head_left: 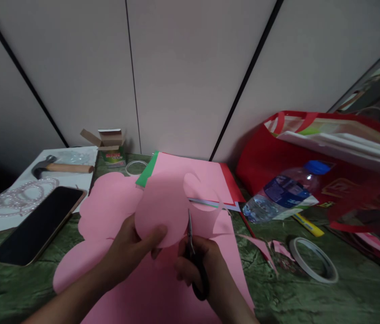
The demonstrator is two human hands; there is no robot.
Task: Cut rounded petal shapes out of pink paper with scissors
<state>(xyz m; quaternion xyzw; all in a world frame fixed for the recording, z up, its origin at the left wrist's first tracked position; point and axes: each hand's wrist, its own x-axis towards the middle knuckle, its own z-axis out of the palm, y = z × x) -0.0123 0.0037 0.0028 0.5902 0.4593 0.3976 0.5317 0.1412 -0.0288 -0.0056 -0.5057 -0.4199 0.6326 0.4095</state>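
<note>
My left hand (139, 245) pinches a rounded piece of pink paper (164, 209), thumb on top and fingers beneath. In my right hand (206, 265) is a pair of scissors (194, 261) with black handles, its blades pointing up along the paper's right edge. A thin curling pink offcut hangs to the right of the blades. Below both hands lies a large pink sheet (223, 265). Several rounded pink cutouts (109, 207) spread out to its left. Behind them is a stack of coloured paper (206, 175) with pink on top and green and red edges showing.
At left are a phone (38, 225), a hammer (64, 168), bead strings (24, 195) and an opened small box (113, 150). To the right are a water bottle (280, 193), a red bag (257, 153), a tape roll (313, 261), a yellow cutter (307, 224) and pink scraps (280, 249).
</note>
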